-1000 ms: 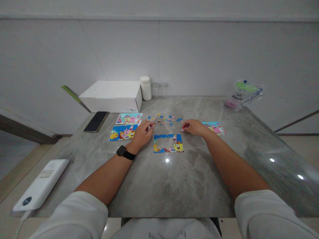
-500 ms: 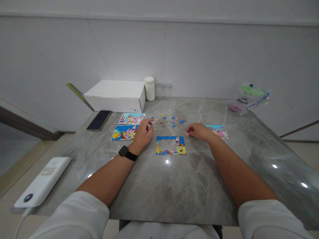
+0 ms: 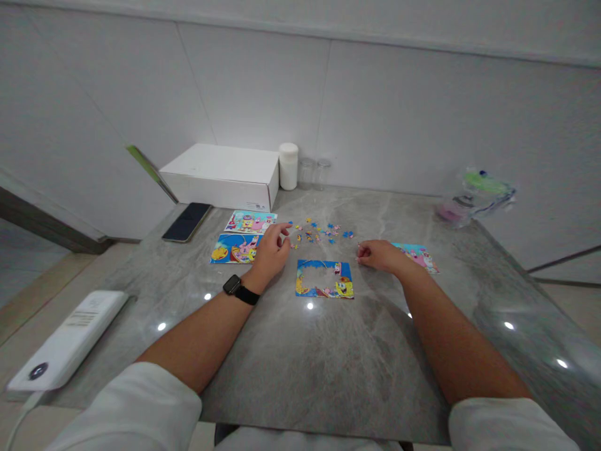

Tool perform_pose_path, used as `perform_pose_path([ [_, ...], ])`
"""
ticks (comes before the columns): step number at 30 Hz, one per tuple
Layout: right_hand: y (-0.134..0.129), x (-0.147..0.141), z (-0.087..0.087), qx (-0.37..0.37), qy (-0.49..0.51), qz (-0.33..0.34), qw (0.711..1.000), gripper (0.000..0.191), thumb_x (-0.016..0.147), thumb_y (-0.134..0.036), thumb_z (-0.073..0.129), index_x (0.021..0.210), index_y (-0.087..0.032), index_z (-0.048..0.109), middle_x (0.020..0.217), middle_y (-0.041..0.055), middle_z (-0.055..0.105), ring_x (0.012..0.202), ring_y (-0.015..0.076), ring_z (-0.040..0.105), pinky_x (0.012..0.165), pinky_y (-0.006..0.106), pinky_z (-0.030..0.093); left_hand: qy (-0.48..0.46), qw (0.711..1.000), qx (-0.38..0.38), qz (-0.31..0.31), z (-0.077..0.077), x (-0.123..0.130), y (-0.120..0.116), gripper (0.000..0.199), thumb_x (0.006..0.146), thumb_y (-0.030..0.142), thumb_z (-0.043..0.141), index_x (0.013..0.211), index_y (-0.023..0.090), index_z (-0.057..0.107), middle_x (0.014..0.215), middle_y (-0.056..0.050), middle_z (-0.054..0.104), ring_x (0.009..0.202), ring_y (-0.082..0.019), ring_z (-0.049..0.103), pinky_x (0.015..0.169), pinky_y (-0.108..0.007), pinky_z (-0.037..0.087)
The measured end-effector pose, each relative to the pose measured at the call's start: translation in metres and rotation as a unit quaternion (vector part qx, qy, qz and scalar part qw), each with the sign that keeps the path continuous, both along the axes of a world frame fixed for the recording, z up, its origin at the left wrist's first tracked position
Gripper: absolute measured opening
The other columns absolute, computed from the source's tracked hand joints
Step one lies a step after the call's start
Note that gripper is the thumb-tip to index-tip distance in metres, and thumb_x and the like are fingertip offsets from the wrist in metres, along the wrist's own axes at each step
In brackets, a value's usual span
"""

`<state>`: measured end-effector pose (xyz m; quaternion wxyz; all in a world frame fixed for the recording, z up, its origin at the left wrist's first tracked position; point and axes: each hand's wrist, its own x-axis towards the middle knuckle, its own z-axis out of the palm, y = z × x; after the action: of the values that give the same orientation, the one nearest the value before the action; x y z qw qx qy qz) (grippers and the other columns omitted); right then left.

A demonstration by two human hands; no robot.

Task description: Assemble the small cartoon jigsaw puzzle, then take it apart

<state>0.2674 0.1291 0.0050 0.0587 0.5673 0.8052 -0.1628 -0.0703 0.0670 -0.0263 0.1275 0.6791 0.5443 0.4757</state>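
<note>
A partly assembled jigsaw puzzle [image 3: 347, 287] lies in the middle of the table, its border joined around a bare centre. Beyond it several loose puzzle pieces [image 3: 310, 237] are scattered. My left hand [image 3: 273, 248] rests left of these pieces with its fingers apart, holding nothing. To the right of the puzzle, my right hand [image 3: 378, 255] pinches a small pinkish puzzle piece [image 3: 357, 258] between thumb and fingers, close to the tabletop. Beside my left hand lie a blue picture sheet [image 3: 233, 248] and a light picture card [image 3: 248, 222]. Another picture card [image 3: 417, 255] is partly hidden behind my right hand.
At the back left stand a white box [image 3: 220, 175], a white bottle [image 3: 288, 166] and two clear glasses [image 3: 322, 174]. A phone [image 3: 186, 222] and a white power bank [image 3: 70, 338] with a cable lie at left. A plastic bag [image 3: 479, 197] sits at the back right.
The whole view has shifted and tilted slightly. My right hand still pinches the piece, with its fingers turned a little. My left hand stays in nearly the same place.
</note>
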Motion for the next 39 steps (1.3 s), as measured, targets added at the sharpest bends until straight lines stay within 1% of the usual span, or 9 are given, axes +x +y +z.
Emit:
perform_pose_path([
  [5, -0.001, 0.003, 0.002, -0.018, -0.008, -0.001, 1.0, 0.01, 0.085, -0.027, 0.071, 0.09, -0.021, 0.077, 0.09, 0.0034, 0.078, 0.081, 0.0181, 0.07, 0.069, 0.026, 0.044, 0.029, 1.0, 0.002, 0.011, -0.003, -0.007, 0.004, 0.037, 0.089, 0.012, 0.056, 0.124, 0.022, 0.064, 0.105, -0.004, 0.065, 0.076, -0.016, 0.055, 0.079, -0.033, 0.051],
  [10, 0.0, 0.006, 0.005, -0.011, 0.005, -0.01, 1.0, 0.011, 0.083, -0.027, 0.073, 0.091, -0.022, 0.078, 0.091, 0.0036, 0.079, 0.083, 0.019, 0.071, 0.07, 0.026, 0.044, 0.088, 0.996, 0.002, 0.024, -0.007, -0.014, 0.008, 0.039, 0.086, 0.01, 0.057, 0.123, 0.021, 0.064, 0.104, -0.006, 0.066, 0.095, -0.022, 0.061, 0.093, -0.04, 0.052],
  [13, 0.001, 0.006, 0.006, 0.002, 0.011, -0.012, 1.0, 0.013, 0.083, -0.025, 0.072, 0.095, -0.022, 0.077, 0.092, 0.0035, 0.079, 0.085, 0.0191, 0.071, 0.072, 0.027, 0.044, 0.134, 0.991, 0.0, 0.027, -0.009, -0.014, 0.008, 0.036, 0.082, 0.007, 0.057, 0.113, 0.02, 0.069, 0.106, -0.008, 0.067, 0.104, -0.026, 0.062, 0.099, -0.044, 0.051],
  [17, 0.0, 0.004, 0.005, -0.007, 0.019, -0.009, 1.0, 0.013, 0.085, -0.025, 0.071, 0.096, -0.022, 0.076, 0.091, 0.0031, 0.079, 0.084, 0.0187, 0.071, 0.072, 0.026, 0.044, 0.196, 0.98, -0.022, 0.019, -0.009, -0.011, 0.005, 0.031, 0.08, 0.005, 0.056, 0.094, 0.022, 0.077, 0.104, -0.009, 0.065, 0.103, -0.027, 0.062, 0.096, -0.046, 0.052],
  [24, -0.003, 0.001, 0.004, -0.005, 0.052, -0.009, 0.999, 0.014, 0.09, -0.022, 0.064, 0.098, -0.022, 0.075, 0.089, 0.0021, 0.081, 0.081, 0.0171, 0.072, 0.074, 0.025, 0.046, 0.227, 0.973, -0.047, -0.001, -0.014, -0.01, 0.004, 0.032, 0.084, 0.01, 0.057, 0.095, 0.025, 0.083, 0.106, -0.009, 0.066, 0.103, -0.028, 0.061, 0.096, -0.047, 0.052],
  [28, -0.002, 0.002, 0.003, -0.008, 0.053, -0.008, 0.999, 0.015, 0.091, -0.022, 0.063, 0.099, -0.022, 0.075, 0.088, 0.0024, 0.08, 0.081, 0.0172, 0.072, 0.075, 0.026, 0.047, 0.165, 0.986, -0.036, -0.016, -0.018, -0.015, 0.01, 0.041, 0.081, 0.004, 0.052, 0.102, 0.024, 0.08, 0.106, -0.008, 0.066, 0.104, -0.025, 0.061, 0.098, -0.045, 0.051],
  [32, -0.001, 0.004, 0.001, 0.006, 0.05, -0.005, 0.999, 0.016, 0.091, -0.02, 0.063, 0.101, -0.021, 0.075, 0.09, 0.003, 0.081, 0.083, 0.0174, 0.071, 0.075, 0.026, 0.047, -0.016, 0.999, 0.011, 0.03, -0.014, -0.021, 0.016, 0.044, 0.082, 0.001, 0.045, 0.111, 0.022, 0.072, 0.106, -0.006, 0.068, 0.104, -0.022, 0.062, 0.098, -0.041, 0.051],
  [35, -0.001, 0.002, 0.0, 0.019, 0.054, -0.013, 0.998, 0.018, 0.091, -0.019, 0.062, 0.102, -0.022, 0.076, 0.09, 0.0029, 0.08, 0.084, 0.0176, 0.071, 0.076, 0.025, 0.047, -0.155, 0.984, 0.034, 0.081, -0.009, -0.02, 0.018, 0.033, 0.089, 0.007, 0.047, 0.11, 0.023, 0.068, 0.111, -0.005, 0.068, 0.104, -0.02, 0.062, 0.097, -0.037, 0.05],
  [39, 0.0, 0.0, -0.001, 0.077, 0.039, -0.02, 0.996, 0.018, 0.092, -0.021, 0.063, 0.103, -0.022, 0.077, 0.1, 0.0053, 0.079, 0.087, 0.0184, 0.07, 0.078, 0.027, 0.047, -0.216, 0.973, 0.022, 0.075, -0.007, -0.016, 0.015, 0.026, 0.091, 0.014, 0.053, 0.112, 0.024, 0.066, 0.112, -0.004, 0.067, 0.103, -0.019, 0.061, 0.091, -0.033, 0.05],
])
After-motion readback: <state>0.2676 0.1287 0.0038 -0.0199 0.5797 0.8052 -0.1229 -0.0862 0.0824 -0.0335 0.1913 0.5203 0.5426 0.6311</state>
